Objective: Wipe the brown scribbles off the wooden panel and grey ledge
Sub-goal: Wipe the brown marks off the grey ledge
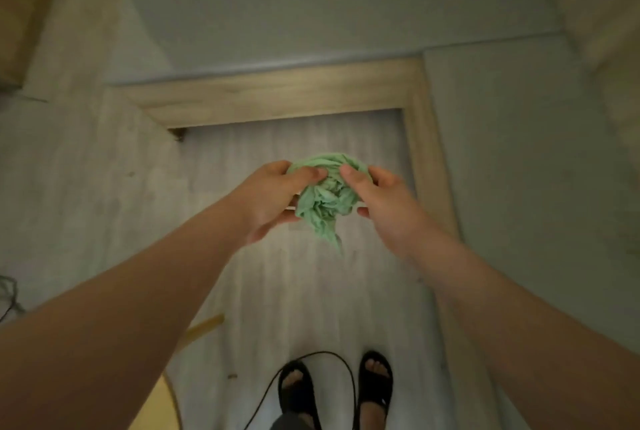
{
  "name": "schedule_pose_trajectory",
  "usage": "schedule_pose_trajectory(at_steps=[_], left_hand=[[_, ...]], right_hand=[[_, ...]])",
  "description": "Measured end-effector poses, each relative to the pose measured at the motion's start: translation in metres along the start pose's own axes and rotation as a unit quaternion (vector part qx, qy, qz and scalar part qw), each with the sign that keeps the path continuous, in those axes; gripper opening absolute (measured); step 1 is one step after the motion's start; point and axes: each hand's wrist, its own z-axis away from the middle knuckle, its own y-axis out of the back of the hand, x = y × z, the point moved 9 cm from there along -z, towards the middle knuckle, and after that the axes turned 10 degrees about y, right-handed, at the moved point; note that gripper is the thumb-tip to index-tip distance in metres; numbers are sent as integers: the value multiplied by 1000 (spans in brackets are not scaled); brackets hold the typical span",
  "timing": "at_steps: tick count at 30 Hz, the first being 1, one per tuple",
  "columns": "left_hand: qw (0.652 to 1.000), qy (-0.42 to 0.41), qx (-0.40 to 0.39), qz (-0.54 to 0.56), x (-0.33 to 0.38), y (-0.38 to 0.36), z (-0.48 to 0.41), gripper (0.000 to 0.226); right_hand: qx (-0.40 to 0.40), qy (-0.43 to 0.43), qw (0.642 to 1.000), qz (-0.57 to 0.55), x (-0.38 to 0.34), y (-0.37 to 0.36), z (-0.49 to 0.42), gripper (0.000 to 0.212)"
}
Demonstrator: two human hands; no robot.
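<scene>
A crumpled green cloth (325,194) is held up in front of me over the floor. My left hand (273,197) grips its left side with thumb and fingers. My right hand (384,201) pinches its right side. A tail of the cloth hangs down between the hands. Beyond the cloth runs a wooden panel (277,94) shaped like a frame edge, with a grey ledge (311,24) behind it and another grey surface to the right. No brown scribbles are plainly visible on either in this blurred view.
Pale wood-look floor (294,291) lies below. My feet in black sandals (336,391) stand at the bottom, with a black cable (311,357) looping by them. A yellow round edge (166,405) and a yellow stick (204,325) sit at lower left.
</scene>
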Motion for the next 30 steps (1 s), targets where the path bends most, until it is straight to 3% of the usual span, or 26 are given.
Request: schedule_pose_trajectory(at_steps=[3, 6, 11, 14, 17, 20, 22, 24, 28, 30], left_hand=[[999, -36, -2, -18, 45, -42, -37, 18], [999, -34, 11, 18, 85, -65, -76, 22], [989, 58, -93, 102, 148, -106, -139, 47], [986, 4, -164, -11, 206, -120, -172, 37], [981, -33, -190, -27, 255, -107, -210, 36], [976, -25, -215, -11, 296, -96, -243, 33], [976, -25, -217, -18, 330, -97, -263, 29], [975, -37, -218, -24, 356, -102, -274, 33], [956, -31, -290, -42, 393, -146, -289, 32], [943, -22, -328, -61, 409, -181, -294, 52]], right_hand=[[63, 4, 997, -34, -7, 61, -20, 22], [100, 5, 992, -75, -17, 108, -47, 28], [170, 22, 978, -121, -40, 146, -121, 33], [193, 27, 965, -175, -61, 154, -178, 34], [195, 34, 971, -132, -76, 155, -227, 45], [225, 26, 972, -63, -88, 168, -263, 23], [276, 30, 958, -77, -102, 192, -280, 14], [330, 40, 936, -115, -112, 212, -283, 19], [424, 60, 894, -134, -115, 256, -285, 15], [452, 74, 869, -188, -112, 284, -285, 18]])
